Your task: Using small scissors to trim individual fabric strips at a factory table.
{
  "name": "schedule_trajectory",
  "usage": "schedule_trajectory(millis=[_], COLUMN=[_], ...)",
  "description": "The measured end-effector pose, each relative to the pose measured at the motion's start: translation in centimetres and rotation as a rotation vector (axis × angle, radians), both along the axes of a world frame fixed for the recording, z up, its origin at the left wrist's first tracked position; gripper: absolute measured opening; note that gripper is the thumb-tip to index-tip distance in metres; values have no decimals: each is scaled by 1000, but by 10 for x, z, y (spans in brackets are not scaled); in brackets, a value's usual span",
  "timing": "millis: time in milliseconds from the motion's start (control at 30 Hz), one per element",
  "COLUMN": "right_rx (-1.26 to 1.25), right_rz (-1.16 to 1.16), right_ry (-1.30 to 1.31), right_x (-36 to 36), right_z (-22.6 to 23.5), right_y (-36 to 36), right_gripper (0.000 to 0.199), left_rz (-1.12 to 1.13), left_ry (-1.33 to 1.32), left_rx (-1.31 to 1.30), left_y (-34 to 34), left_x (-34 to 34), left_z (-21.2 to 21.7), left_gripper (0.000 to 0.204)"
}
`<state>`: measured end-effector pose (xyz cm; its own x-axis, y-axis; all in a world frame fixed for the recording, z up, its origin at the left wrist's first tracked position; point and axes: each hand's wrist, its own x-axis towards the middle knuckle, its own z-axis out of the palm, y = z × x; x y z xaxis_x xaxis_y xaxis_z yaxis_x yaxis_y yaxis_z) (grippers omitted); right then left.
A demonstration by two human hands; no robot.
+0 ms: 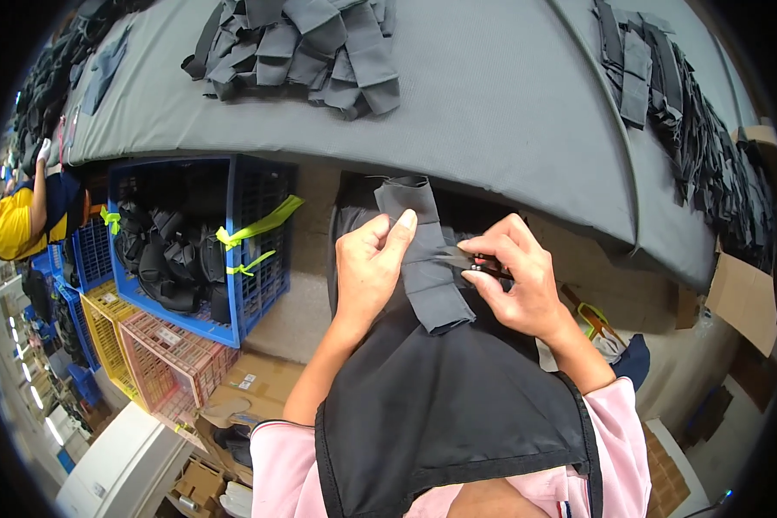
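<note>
Below the table edge, over the lap: grey fabric strip [425, 259] held upright between both hands; upper end folded over near the table's underside, lower end resting on a black apron [440, 406].
Left hand [367, 268]: pinched on the strip's left edge; thumb and fingers together on the cloth, forefinger raised along it.
Right hand [518, 281]: closed around small thread snips [470, 262]; red handle just visible inside the fingers; dark blades pointing left, touching or just short of the strip's right edge; cannot tell whether the blades are parted.
Work surface: grey padded table [509, 112] above; pile of similar grey strips [306, 43] at the far middle; second row of strips [665, 86] along the right side.
Surroundings: blue crate [242, 250] of black parts at left, bound with yellow-green ties [255, 229]; yellow and pink crates below it; cardboard boxes on the floor; another person in a yellow top [13, 224] at far left.
Risk, cut into cloth: blade tips lying against the strip itself; likely nick in the fabric if closed off target.
Risk, finger: left thumb close to the blade line; probable cause a slip of the strip.
Risk, drop: strip gripped on one edge only; likely to slide off the apron.
</note>
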<state>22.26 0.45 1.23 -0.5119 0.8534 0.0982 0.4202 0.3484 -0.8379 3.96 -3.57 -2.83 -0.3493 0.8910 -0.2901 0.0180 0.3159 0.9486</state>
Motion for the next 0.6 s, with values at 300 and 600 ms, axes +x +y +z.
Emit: schedule_trajectory(millis=[300, 600], right_rx=[169, 213], right_rz=[280, 323], right_ry=[-77, -88], right_x=[4, 3], right_z=[0, -4], right_y=[11, 12], right_gripper=[44, 40], left_rz=[-55, -58], left_ry=[4, 8], left_rx=[-26, -13], left_y=[0, 1], left_x=[1, 0], left_z=[-1, 0], left_gripper=[49, 49])
